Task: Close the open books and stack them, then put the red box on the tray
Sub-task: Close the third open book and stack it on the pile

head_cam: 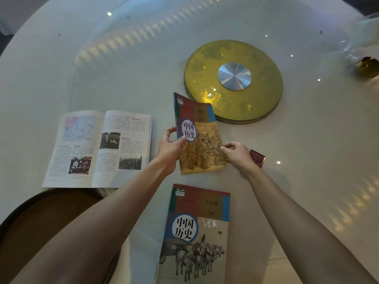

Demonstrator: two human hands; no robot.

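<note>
A closed history textbook (200, 128) with a yellow-brown cover is held above the table, its cover bending. My left hand (171, 148) grips its left edge and my right hand (239, 154) pinches its right edge. A second closed textbook (194, 232) with horses on the cover lies flat near the front edge. An open book (98, 148) lies at the left, pages up. The small red box (258, 158) sits just right of my right hand, partly hidden by it. A dark round tray (30, 218) sits at the lower left under my left forearm.
A gold round turntable base (205, 78) with a silver hub sits beyond the books at centre right. A small gold object (368, 65) rests at the far right edge. The white round table (102, 68) has a glass top with light reflections.
</note>
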